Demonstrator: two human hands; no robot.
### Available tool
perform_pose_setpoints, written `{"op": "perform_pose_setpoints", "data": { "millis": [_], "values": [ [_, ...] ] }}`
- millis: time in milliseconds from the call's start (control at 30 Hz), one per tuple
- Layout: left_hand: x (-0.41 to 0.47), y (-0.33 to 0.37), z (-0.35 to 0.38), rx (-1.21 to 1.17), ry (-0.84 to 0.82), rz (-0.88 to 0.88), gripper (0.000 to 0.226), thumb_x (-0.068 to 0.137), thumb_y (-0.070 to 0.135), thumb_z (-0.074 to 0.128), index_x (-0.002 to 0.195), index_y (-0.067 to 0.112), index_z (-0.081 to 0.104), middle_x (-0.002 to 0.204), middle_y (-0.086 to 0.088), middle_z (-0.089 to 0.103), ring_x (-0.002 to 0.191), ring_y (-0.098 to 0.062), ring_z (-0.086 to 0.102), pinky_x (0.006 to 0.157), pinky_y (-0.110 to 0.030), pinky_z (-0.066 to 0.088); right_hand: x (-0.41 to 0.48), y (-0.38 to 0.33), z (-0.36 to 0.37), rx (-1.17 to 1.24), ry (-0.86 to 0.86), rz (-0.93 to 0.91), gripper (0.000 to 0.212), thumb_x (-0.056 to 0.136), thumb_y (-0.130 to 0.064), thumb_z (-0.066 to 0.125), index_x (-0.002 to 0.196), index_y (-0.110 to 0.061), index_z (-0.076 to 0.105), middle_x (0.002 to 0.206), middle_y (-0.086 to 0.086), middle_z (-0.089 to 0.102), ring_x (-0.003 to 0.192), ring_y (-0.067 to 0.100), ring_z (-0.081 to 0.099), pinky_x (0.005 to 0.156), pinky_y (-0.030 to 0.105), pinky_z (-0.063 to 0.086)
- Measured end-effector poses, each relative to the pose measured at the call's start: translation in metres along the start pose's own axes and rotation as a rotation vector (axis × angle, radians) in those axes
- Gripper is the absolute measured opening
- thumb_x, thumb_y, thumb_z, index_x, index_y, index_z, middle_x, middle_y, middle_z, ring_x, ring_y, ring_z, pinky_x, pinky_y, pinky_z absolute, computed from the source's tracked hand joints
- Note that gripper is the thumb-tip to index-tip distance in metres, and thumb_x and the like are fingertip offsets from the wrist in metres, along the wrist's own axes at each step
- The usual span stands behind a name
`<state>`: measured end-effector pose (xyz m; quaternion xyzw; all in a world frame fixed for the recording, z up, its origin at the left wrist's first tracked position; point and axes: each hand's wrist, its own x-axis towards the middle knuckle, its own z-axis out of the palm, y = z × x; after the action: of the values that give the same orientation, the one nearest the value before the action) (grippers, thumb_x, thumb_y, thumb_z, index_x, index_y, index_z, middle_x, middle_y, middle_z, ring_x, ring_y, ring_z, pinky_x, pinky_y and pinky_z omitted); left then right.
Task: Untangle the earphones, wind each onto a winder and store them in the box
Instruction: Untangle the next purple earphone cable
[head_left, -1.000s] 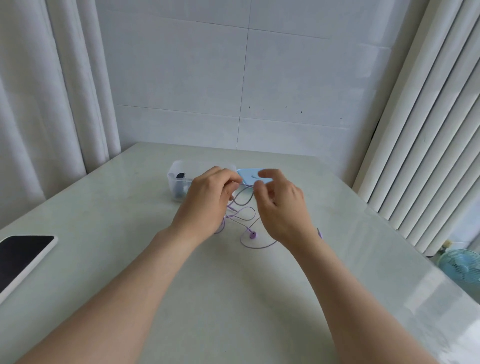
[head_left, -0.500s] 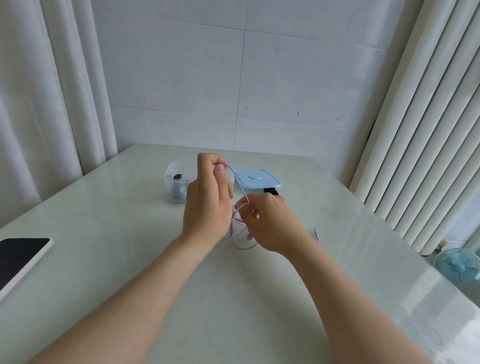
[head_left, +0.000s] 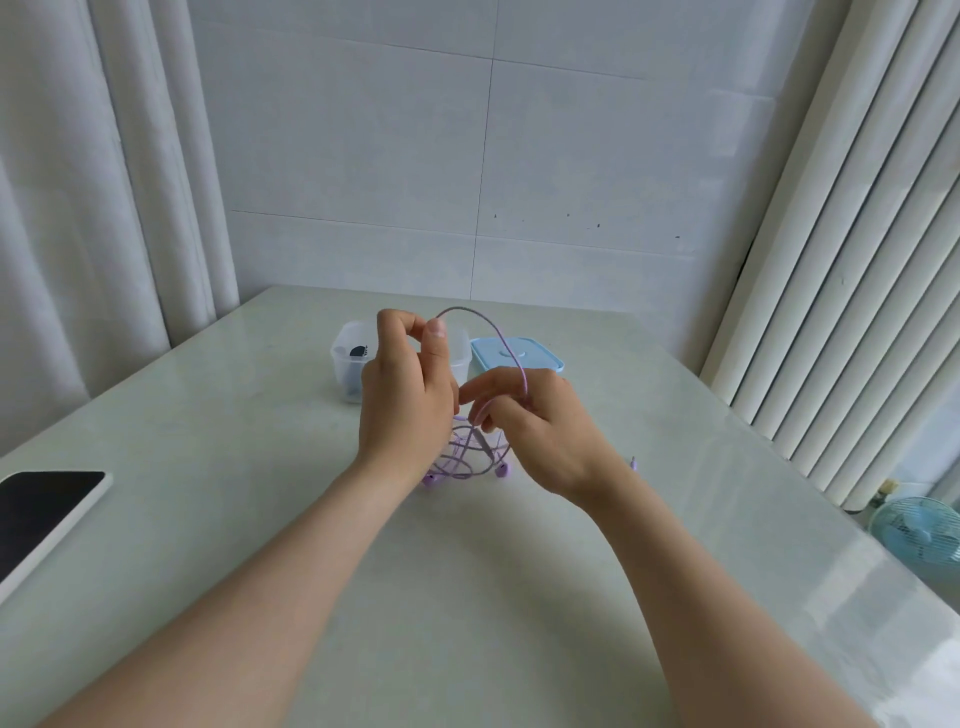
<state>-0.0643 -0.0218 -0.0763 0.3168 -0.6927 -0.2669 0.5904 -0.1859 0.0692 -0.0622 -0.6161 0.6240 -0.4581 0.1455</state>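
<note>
Purple earphones (head_left: 467, 457) hang in a tangle between my hands above the middle of the table, and two earbuds touch the tabletop. My left hand (head_left: 405, 395) pinches the cord between thumb and forefinger at the top of a raised loop. From there the cord arcs over to my right hand (head_left: 535, 421), whose curled fingers hold it lower down. The cord's plug (head_left: 633, 461) lies on the table just right of my right wrist. Behind my hands stands a clear plastic box (head_left: 349, 364) with something dark inside. Its light blue lid (head_left: 524, 353) lies to its right.
A phone (head_left: 47, 514) with a dark screen lies at the table's left edge. White curtains hang on the left and right, and a tiled wall stands behind. A small blue fan (head_left: 919, 535) sits on the floor off the table's right side.
My left hand has lifted the cord from near the table into a tall loop. My right hand has dropped lower and closed round the cord, gathering the tangle off the table.
</note>
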Motion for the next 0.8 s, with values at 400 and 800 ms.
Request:
{"op": "perform_pose_setpoints", "data": {
  "millis": [400, 800],
  "values": [
    [0.010, -0.008, -0.019, 0.373, -0.010, -0.010, 0.030, 0.084, 0.044, 0.074, 0.082, 0.021, 0.055, 0.070, 0.008, 0.056, 0.075, -0.027, 0.057, 0.064, -0.035, 0.045, 0.005, -0.005, -0.021, 0.549, 0.180, 0.220, 0.050, 0.086, -0.010, 0.033, 0.101, -0.007, 0.081, 0.096, 0.015, 0.080, 0.088, 0.026, 0.071, 0.081, 0.037, 0.049],
    [0.020, -0.025, -0.031, 0.602, -0.023, 0.122, 0.033, 0.076, -0.013, 0.059, 0.096, 0.014, 0.061, 0.110, -0.010, 0.040, 0.104, -0.030, 0.045, 0.064, -0.040, 0.046, 0.005, -0.005, -0.025, 0.121, 0.600, 0.360, 0.042, 0.079, -0.055, 0.068, 0.073, -0.014, 0.069, 0.053, -0.008, 0.034, 0.056, 0.019, 0.034, 0.061, 0.030, 0.031]
  ]
}}
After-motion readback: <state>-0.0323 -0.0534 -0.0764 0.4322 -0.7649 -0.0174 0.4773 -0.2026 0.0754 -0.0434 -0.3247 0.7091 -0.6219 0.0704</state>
